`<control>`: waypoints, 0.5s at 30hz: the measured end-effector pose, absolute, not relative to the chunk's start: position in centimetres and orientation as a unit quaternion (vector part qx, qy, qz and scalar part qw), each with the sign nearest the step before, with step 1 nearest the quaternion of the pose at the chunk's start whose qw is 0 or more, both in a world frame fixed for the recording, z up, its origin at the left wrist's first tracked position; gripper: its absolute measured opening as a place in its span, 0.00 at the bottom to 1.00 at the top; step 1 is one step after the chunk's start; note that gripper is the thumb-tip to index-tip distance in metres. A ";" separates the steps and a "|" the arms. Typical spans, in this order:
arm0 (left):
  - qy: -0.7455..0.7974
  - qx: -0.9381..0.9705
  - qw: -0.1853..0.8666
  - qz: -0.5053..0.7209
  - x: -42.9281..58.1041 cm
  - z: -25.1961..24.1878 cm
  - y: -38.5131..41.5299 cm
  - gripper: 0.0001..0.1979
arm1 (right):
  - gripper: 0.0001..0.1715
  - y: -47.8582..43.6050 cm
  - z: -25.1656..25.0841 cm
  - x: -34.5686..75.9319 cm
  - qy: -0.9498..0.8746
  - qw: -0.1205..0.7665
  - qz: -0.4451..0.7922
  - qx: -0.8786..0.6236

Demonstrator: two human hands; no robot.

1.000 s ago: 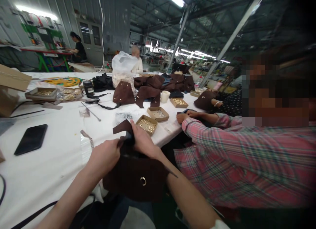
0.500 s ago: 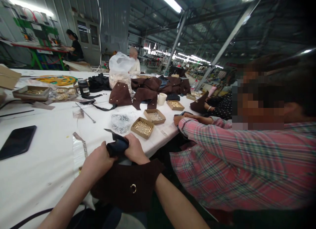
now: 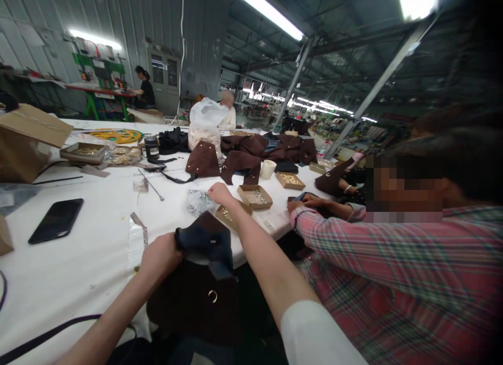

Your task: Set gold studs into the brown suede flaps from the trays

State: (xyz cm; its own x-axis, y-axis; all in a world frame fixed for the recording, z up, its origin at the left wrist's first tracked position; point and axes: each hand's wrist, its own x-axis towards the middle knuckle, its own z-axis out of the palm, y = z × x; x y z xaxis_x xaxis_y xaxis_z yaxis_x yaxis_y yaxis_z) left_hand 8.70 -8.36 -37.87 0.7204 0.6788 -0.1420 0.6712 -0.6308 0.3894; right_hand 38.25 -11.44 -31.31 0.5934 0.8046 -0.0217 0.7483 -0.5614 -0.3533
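My left hand (image 3: 162, 254) is closed on the edge of a dark brown suede-like piece (image 3: 192, 302) with a blue backing. The piece hangs over the table's front edge, and a gold ring fitting (image 3: 212, 296) sits on it. My right hand (image 3: 220, 193) reaches forward to a clear plastic bag of small silver metal parts (image 3: 196, 202). Its fingers are drawn together at the bag's right side; what they hold, if anything, is too small to tell. Beneath my right forearm is a cardboard tray of gold studs (image 3: 226, 213), partly hidden.
Beyond lie a tray of silver parts (image 3: 255, 196), a tray of gold parts (image 3: 290, 180), a white roll (image 3: 268, 169) and brown pieces (image 3: 203, 159). A phone (image 3: 57, 221) and a metal rod (image 3: 151, 184) lie left. A co-worker in a plaid shirt (image 3: 373, 249) sits close right.
My right hand has let go of the brown piece and moved forward to the bag of silver parts. My left hand keeps hold, and the piece's blue backing now shows more. The view has shifted left.
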 end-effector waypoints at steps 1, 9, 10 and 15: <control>0.372 0.901 0.221 0.014 8.6 -37.9 -8.2 0.15 | 0.19 -10.6 -32.2 38.3 -0.431 0.143 0.092 -0.886; 0.264 0.876 0.404 0.004 7.9 -37.9 -6.4 0.20 | 0.20 -8.4 -36.4 38.8 -0.390 0.116 0.073 -0.910; 0.275 0.879 0.389 0.003 8.1 -38.0 -6.4 0.19 | 0.19 -8.5 -36.5 38.9 -0.390 0.116 0.072 -0.911; 0.307 0.885 0.349 -0.022 8.9 -37.9 -6.7 0.09 | 0.16 -8.8 -37.4 39.3 -0.399 0.114 0.068 -0.907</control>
